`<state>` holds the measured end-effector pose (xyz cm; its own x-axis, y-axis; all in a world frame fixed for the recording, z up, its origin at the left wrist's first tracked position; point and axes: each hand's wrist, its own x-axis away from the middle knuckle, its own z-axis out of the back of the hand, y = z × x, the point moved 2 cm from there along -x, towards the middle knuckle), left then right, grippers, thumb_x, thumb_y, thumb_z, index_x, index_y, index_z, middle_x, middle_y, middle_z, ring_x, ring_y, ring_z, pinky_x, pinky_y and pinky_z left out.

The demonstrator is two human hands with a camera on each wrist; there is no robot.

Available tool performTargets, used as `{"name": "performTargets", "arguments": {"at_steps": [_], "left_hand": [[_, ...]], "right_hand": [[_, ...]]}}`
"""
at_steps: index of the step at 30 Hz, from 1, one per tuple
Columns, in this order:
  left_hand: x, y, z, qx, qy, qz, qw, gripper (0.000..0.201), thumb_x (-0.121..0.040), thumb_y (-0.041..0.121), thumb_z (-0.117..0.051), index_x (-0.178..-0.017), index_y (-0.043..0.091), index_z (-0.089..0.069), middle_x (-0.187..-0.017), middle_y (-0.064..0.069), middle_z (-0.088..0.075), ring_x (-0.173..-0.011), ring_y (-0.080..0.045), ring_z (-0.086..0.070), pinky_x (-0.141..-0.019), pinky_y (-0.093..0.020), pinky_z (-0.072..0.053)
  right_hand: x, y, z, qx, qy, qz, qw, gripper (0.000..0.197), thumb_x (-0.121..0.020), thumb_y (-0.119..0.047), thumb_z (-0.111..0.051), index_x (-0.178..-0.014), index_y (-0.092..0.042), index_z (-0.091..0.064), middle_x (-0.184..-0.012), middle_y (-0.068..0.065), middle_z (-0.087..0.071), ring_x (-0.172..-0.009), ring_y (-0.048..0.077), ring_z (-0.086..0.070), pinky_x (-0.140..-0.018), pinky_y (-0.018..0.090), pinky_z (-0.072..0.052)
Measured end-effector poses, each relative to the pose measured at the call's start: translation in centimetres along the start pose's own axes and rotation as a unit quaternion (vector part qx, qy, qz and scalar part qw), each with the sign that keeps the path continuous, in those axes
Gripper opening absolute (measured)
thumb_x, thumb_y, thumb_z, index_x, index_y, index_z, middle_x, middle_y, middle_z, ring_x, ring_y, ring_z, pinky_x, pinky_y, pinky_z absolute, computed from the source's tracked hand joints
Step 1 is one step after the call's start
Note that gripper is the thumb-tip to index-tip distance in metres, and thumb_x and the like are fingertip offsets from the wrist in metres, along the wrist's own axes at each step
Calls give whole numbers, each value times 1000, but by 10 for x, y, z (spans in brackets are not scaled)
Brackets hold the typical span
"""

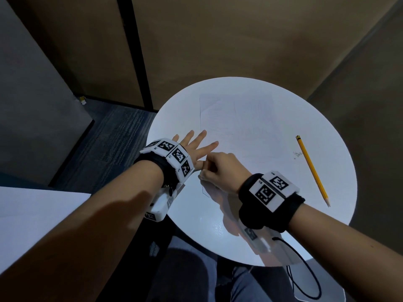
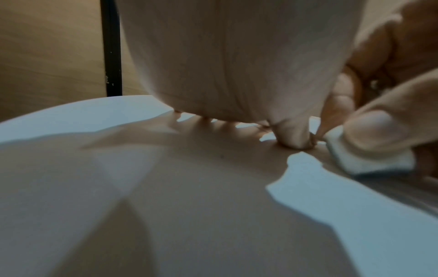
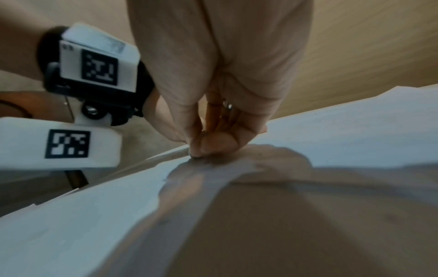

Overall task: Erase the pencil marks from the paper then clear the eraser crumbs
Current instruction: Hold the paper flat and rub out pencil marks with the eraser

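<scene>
A white sheet of paper (image 1: 239,127) with faint pencil marks lies on the round white table (image 1: 272,225). My left hand (image 1: 194,147) lies flat with spread fingers on the paper's left edge. My right hand (image 1: 220,171) is right beside it, fingers curled, pinching a small white eraser (image 2: 369,161) down onto the paper's near left part. In the left wrist view the eraser shows under the right thumb. In the right wrist view the right hand's fingertips (image 3: 208,148) press at the paper and hide the eraser.
A yellow pencil (image 1: 312,170) lies on the table to the right of the paper, tip towards me. A small patch of grey crumbs (image 1: 297,154) sits just left of it. Brown partition walls stand behind the table; carpet lies to the left.
</scene>
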<state>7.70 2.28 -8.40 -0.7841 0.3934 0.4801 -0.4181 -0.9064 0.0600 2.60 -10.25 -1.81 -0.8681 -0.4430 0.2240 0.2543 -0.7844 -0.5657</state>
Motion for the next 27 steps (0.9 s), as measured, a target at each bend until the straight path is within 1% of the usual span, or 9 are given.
{"name": "performTargets", "arguments": {"at_steps": [2, 4, 8, 11, 13, 18, 22, 25, 27], "left_hand": [[4, 3, 5, 7, -6, -1, 1000, 70, -96, 55, -35, -139, 52, 20, -155, 6, 27, -144, -25, 17, -114, -52, 3], [5, 4, 6, 15, -4, -1, 1000, 67, -97, 56, -31, -142, 50, 18, -155, 5, 26, -144, -25, 17, -114, -52, 3], [2, -1, -1, -13, 11, 1, 1000, 82, -93, 58, -43, -125, 58, 32, -154, 7, 29, -144, -26, 17, -113, -54, 0], [7, 4, 7, 18, -9, -2, 1000, 66, -97, 57, -30, -140, 50, 19, -155, 5, 26, -145, -26, 16, -114, -53, 2], [10, 7, 10, 23, -3, -2, 1000, 62, -97, 56, -26, -143, 48, 15, -156, 5, 24, -145, -26, 15, -114, -52, 2], [10, 12, 6, 59, 8, 27, 998, 61, -97, 57, -25, -143, 50, 13, -156, 7, 24, -145, -23, 17, -114, -51, 7], [11, 14, 3, 46, 20, 28, 998, 63, -91, 66, -20, -141, 51, 16, -155, 7, 25, -144, -23, 18, -113, -51, 8], [13, 13, 5, 31, 16, 23, 999, 64, -93, 64, -21, -142, 49, 16, -155, 5, 26, -144, -24, 18, -113, -52, 7], [15, 15, 7, 28, 9, 25, 999, 63, -94, 62, -21, -143, 47, 16, -155, 4, 27, -144, -25, 18, -113, -52, 7]], "right_hand": [[3, 1, -3, 10, -33, 9, 999, 21, -86, -13, -59, -69, -16, -45, -64, -7, -47, -69, 15, -45, -51, 9, -33], [3, 0, 1, 12, -53, 21, 998, 20, -84, -12, -61, -70, -17, -48, -62, -10, -48, -65, 12, -46, -53, 7, -34], [-2, 4, 5, 2, -3, 9, 1000, 38, -85, -13, -60, -62, -29, -35, -62, -14, -44, -69, 14, -45, -53, 8, -33], [3, 7, 1, 13, -60, 0, 998, 33, -84, -14, -61, -61, -23, -40, -60, -12, -45, -63, 11, -45, -51, 7, -34], [3, 7, 5, 15, -70, -7, 997, 29, -84, -14, -62, -61, -20, -44, -60, -12, -46, -60, 7, -46, -50, 7, -35], [1, 14, 4, -59, 3, -48, 997, 15, -84, -17, -63, -75, -11, -53, -77, 1, -58, -74, 14, -51, -57, 12, -34], [8, 17, 2, -49, -9, -34, 998, 12, -85, -16, -61, -78, -10, -53, -78, 3, -58, -74, 16, -50, -56, 13, -34], [13, 18, 5, -55, -57, -28, 996, 16, -83, -15, -63, -71, -15, -52, -72, -4, -56, -72, 12, -50, -56, 10, -35], [13, 20, 7, -70, -63, -36, 995, 9, -82, -15, -64, -76, -10, -59, -77, -1, -63, -74, 12, -55, -61, 11, -39]]}}
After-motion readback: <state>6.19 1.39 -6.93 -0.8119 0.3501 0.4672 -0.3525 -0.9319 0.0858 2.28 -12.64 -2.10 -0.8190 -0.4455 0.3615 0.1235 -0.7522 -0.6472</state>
